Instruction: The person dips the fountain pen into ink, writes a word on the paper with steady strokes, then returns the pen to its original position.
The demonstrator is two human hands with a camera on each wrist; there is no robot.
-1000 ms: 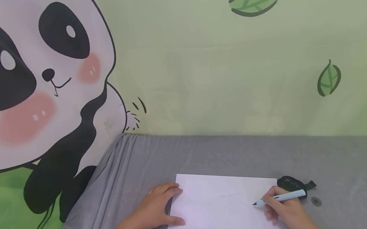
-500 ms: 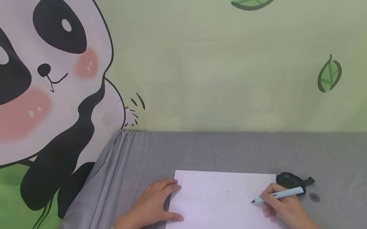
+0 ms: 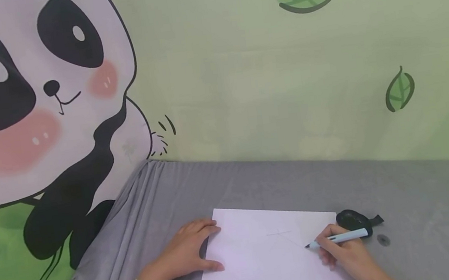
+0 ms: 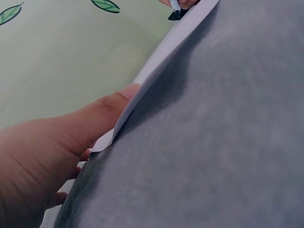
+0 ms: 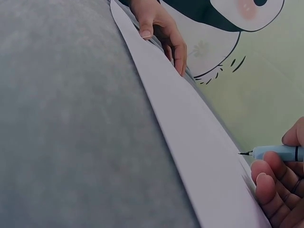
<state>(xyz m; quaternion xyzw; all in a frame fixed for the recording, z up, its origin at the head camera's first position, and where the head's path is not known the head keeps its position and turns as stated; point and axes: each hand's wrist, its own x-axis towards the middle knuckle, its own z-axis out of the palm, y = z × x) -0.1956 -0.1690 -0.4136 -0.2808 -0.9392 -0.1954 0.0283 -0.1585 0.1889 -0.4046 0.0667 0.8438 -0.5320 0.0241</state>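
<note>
A white sheet of paper (image 3: 256, 262) lies on grey cloth, bearing a faint short cross and a thin slanting line. At its left edge rests my left hand (image 3: 183, 252), thumb and fingers spread apart with the tips on the sheet. In the left wrist view, the left thumb (image 4: 107, 107) lies along the paper's edge. My right hand (image 3: 343, 251) pinches a light blue pencil (image 3: 347, 236) over the right part of the paper, its dark tip at the lower end of the slanting line. The right wrist view shows the pencil (image 5: 275, 153) between curled fingers.
Just beyond the right hand lies a black rounded object (image 3: 352, 220) with a short tab, partly hidden by that hand. A small dark disc (image 3: 383, 240) sits beside it. Behind the grey cloth (image 3: 254, 178) rises a green wall hanging (image 3: 233, 73) with a panda and leaves.
The pencil tip has shifted slightly on the paper, and the slanting line shows up to it again. The view has tilted a little. The left hand keeps its place on the sheet.
</note>
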